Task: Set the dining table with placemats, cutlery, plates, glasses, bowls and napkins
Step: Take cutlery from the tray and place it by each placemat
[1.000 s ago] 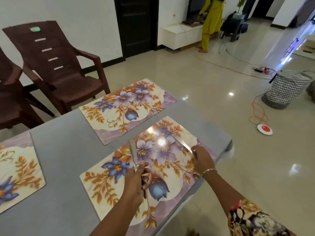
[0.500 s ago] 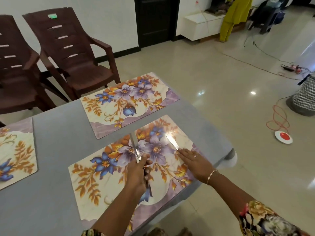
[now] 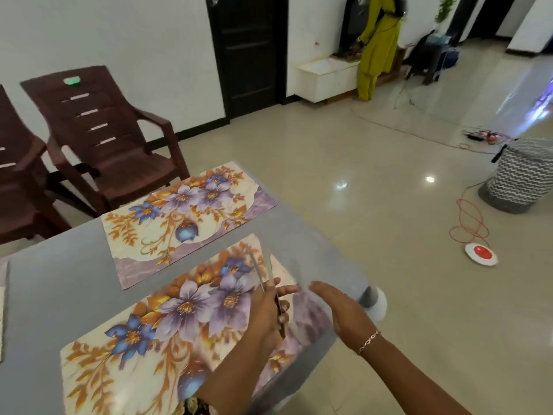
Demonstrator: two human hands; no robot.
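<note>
While the left hand (image 3: 267, 314) gripped cutlery (image 3: 256, 272), two blades showing, above the near placemat (image 3: 143, 339), the right hand (image 3: 338, 307) hovered flat, fingers straight, holding nothing, by the tabletop (image 3: 59, 289) edge. Risk: pieces laid near that edge could slide off; a loose grip might drop one.

No writing can be read; the green sticker (image 3: 71, 81) on the chair (image 3: 119, 163) back is too blurred to make out.
</note>
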